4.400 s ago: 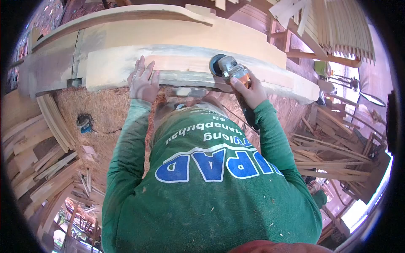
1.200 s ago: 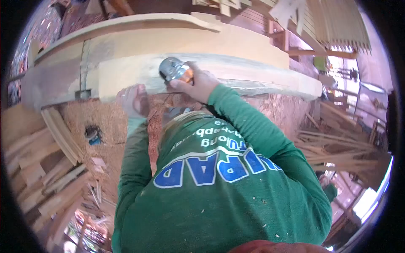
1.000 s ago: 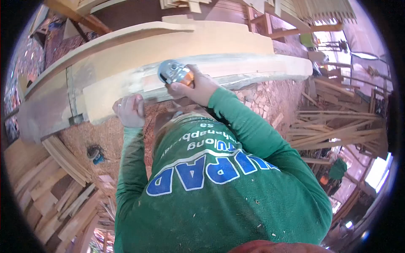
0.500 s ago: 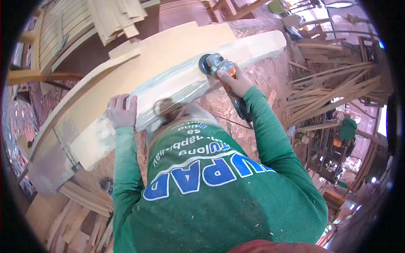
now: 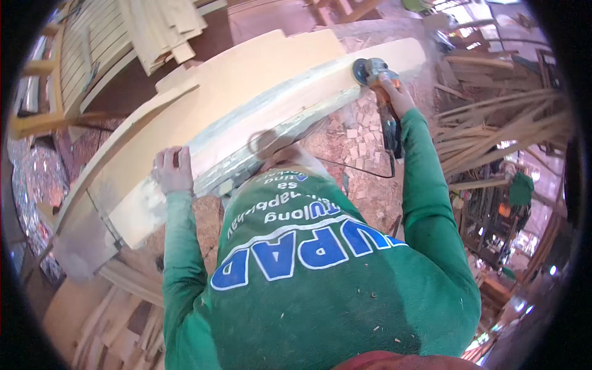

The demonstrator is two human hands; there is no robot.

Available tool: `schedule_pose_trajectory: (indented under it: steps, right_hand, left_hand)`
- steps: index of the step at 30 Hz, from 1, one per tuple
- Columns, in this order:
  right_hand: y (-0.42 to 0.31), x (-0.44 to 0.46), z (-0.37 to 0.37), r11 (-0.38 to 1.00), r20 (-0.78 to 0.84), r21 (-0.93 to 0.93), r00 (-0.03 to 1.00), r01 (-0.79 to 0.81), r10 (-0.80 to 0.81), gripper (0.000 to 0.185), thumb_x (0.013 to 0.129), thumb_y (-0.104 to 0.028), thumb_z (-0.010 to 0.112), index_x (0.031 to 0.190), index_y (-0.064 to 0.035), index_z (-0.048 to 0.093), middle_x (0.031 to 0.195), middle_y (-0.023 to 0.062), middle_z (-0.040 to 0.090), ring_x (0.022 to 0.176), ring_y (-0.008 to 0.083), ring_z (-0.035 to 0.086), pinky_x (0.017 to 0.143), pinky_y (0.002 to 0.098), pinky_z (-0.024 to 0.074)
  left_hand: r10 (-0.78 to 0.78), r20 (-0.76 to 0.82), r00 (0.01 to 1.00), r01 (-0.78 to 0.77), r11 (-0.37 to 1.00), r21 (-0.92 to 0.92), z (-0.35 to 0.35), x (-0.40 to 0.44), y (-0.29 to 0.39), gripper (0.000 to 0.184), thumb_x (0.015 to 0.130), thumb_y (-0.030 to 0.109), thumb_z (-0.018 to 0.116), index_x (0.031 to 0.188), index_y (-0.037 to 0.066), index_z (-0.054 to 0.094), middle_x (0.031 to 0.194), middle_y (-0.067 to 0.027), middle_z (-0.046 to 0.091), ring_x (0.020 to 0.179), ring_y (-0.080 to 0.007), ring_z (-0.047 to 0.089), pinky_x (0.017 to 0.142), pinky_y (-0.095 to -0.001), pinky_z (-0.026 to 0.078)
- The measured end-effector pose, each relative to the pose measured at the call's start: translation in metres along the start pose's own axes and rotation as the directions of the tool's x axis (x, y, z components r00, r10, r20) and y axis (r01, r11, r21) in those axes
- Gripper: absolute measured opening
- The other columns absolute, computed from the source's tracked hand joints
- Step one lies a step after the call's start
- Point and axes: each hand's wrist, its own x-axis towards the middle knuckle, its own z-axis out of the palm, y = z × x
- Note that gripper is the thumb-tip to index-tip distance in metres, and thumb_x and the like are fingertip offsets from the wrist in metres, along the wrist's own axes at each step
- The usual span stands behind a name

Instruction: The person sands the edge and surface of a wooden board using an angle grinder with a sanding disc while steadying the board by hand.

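Observation:
My right hand (image 5: 398,95) is wrapped around an orange and black angle grinder (image 5: 388,120). The grinder's dark round disc (image 5: 359,72) sits against the right part of a long, pale curved wooden piece (image 5: 265,92). A grey-white band (image 5: 246,114) runs along that piece, and its near edge is patchy grey. My left hand (image 5: 172,171) rests on the near left part of the wood, fingers slightly bent and the thumb apart, with no tool in it. A black cord (image 5: 357,168) trails from the grinder's lower end toward my body.
Wood chips and offcuts (image 5: 364,135) cover the ground beyond my shirt. Long thin strips (image 5: 505,129) are piled at right, and planks (image 5: 117,320) lie at lower left. Stacked boards (image 5: 160,31) rest on a slatted wooden bench (image 5: 86,55) at upper left.
My right hand and the grinder have moved right along the wooden piece, toward its right end. My left hand stays at about the same place on the wood.

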Motion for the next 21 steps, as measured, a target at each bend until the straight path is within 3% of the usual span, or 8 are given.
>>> schedule_pose_trajectory:
  steps: [4, 8, 9, 11, 14, 17, 21]
  right_hand:
    - [-0.038, -0.064, 0.056, 0.999, 0.135, 0.042, 0.991, -0.005, -0.001, 0.088, 0.094, -0.060, 0.075, 0.153, -0.0003, 0.050, 0.128, 0.0178, 0.071, 0.114, 0.0264, 0.070, 0.098, 0.0372, 0.0547]
    - [-0.020, -0.098, 0.139, 0.960, 0.289, -0.156, 0.940, 0.231, -0.179, 0.097, 0.091, -0.065, 0.074, 0.158, -0.0020, 0.042, 0.133, 0.0264, 0.069, 0.125, 0.0358, 0.068, 0.106, 0.0429, 0.0528]
    - [-0.049, -0.125, 0.170, 0.952, 0.308, -0.163, 0.930, 0.260, -0.201, 0.100, 0.091, -0.067, 0.074, 0.159, -0.0024, 0.039, 0.133, 0.0292, 0.069, 0.128, 0.0383, 0.067, 0.108, 0.0444, 0.0516]
    - [-0.103, -0.163, 0.208, 0.899, 0.354, -0.370, 0.930, 0.232, -0.095, 0.103, 0.090, -0.067, 0.074, 0.160, -0.0010, 0.037, 0.131, 0.0313, 0.069, 0.126, 0.0402, 0.068, 0.108, 0.0449, 0.0518]
    - [-0.098, -0.179, 0.253, 0.886, 0.436, -0.290, 0.874, 0.362, -0.215, 0.104, 0.090, -0.067, 0.074, 0.159, 0.0011, 0.035, 0.130, 0.0339, 0.068, 0.126, 0.0432, 0.068, 0.107, 0.0455, 0.0521]
    - [-0.122, -0.203, 0.266, 0.923, 0.507, -0.240, 0.850, 0.301, -0.146, 0.106, 0.090, -0.066, 0.075, 0.159, 0.0030, 0.034, 0.130, 0.0349, 0.068, 0.126, 0.0445, 0.067, 0.107, 0.0455, 0.0521]
    - [-0.134, -0.223, 0.287, 0.868, 0.523, -0.324, 0.836, 0.375, -0.166, 0.104, 0.091, -0.062, 0.076, 0.159, 0.0034, 0.033, 0.129, 0.0333, 0.068, 0.124, 0.0414, 0.069, 0.107, 0.0438, 0.0523]
  left_hand:
    - [0.035, -0.034, 0.999, -0.032, 0.997, 0.077, -0.004, 0.002, 0.005, 0.019, 0.094, 0.038, 0.076, 0.097, 0.018, 0.077, 0.110, -0.0060, 0.071, 0.110, -0.0299, 0.065, 0.098, -0.0493, 0.046]
    - [0.064, -0.064, 0.996, -0.056, 0.992, 0.113, -0.010, 0.002, 0.012, 0.020, 0.095, 0.037, 0.075, 0.098, 0.017, 0.077, 0.106, -0.0067, 0.072, 0.106, -0.0300, 0.067, 0.096, -0.0484, 0.048]
    - [0.037, -0.060, 0.998, -0.032, 0.997, 0.073, -0.010, 0.000, 0.009, 0.021, 0.096, 0.037, 0.074, 0.099, 0.017, 0.077, 0.107, -0.0067, 0.072, 0.108, -0.0302, 0.066, 0.097, -0.0495, 0.047]
    - [-0.009, -0.056, 0.998, 0.008, 1.000, -0.011, -0.007, 0.001, 0.004, 0.023, 0.098, 0.038, 0.071, 0.102, 0.017, 0.077, 0.108, -0.0066, 0.072, 0.110, -0.0306, 0.066, 0.099, -0.0516, 0.045]
    - [-0.074, -0.103, 0.992, 0.054, 0.980, -0.190, -0.003, 0.000, -0.008, 0.022, 0.100, 0.034, 0.069, 0.104, 0.013, 0.076, 0.106, -0.0084, 0.072, 0.104, -0.0303, 0.067, 0.095, -0.0473, 0.049]
    - [-0.087, -0.145, 0.986, 0.041, 0.954, -0.297, -0.006, 0.001, -0.007, 0.022, 0.101, 0.029, 0.067, 0.106, 0.009, 0.074, 0.103, -0.0102, 0.071, 0.096, -0.0289, 0.069, 0.091, -0.0434, 0.051]
    - [-0.102, -0.194, 0.976, 0.013, 0.910, -0.414, -0.007, 0.000, -0.009, 0.023, 0.102, 0.027, 0.066, 0.110, 0.007, 0.073, 0.102, -0.0112, 0.071, 0.089, -0.0264, 0.069, 0.088, -0.0430, 0.051]
